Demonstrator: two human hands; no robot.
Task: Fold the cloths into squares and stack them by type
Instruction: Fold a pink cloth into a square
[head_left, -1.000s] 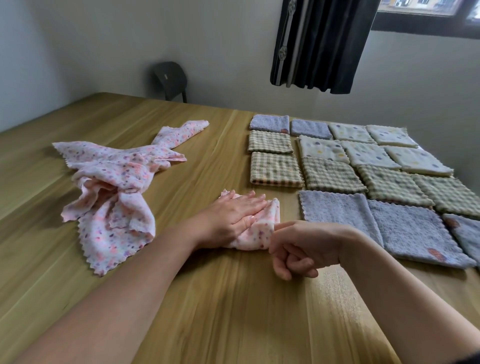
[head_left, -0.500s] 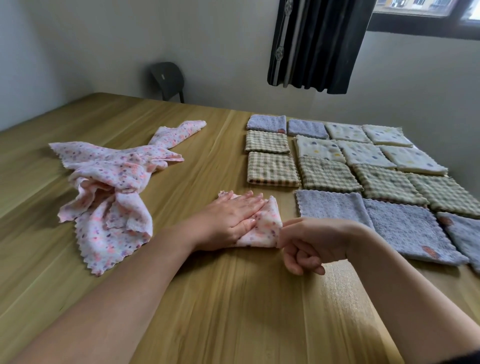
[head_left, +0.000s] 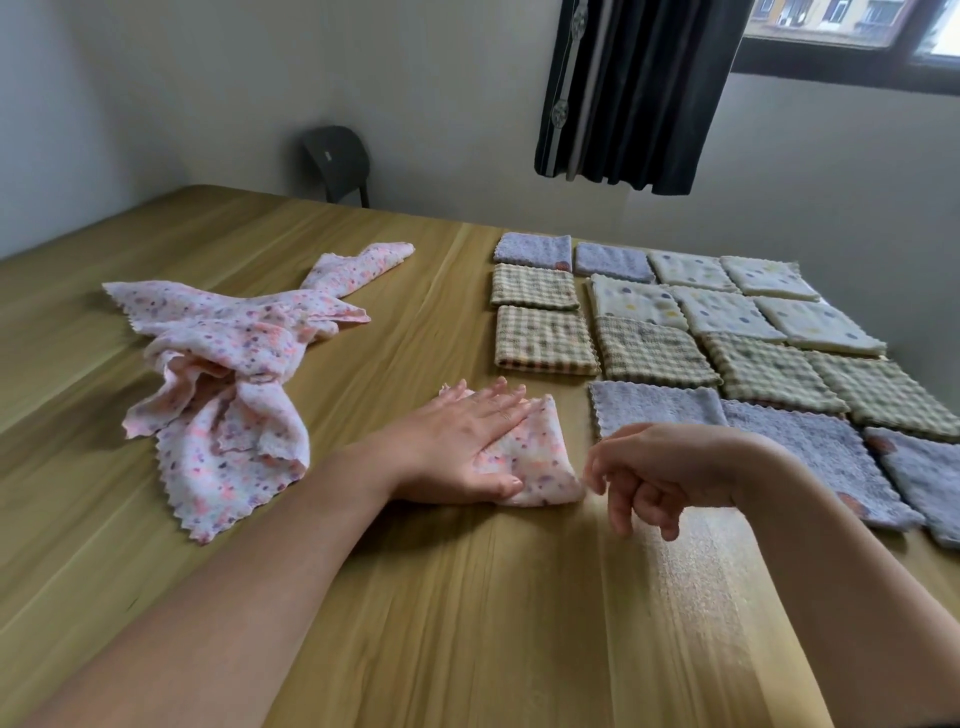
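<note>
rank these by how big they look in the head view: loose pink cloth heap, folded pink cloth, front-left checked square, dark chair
1. loose pink cloth heap
2. folded pink cloth and front-left checked square: alike; the pink one nearer and partly under the left hand
3. dark chair, though farthest

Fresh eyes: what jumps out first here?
A grid of folded lilac, checked and dotted cloth squares covers the right of the wooden table; a crumpled heap of pink floral cloths lies left. Between them the left hand presses flat on a folded pink floral cloth, right hand empty beside it.
</note>
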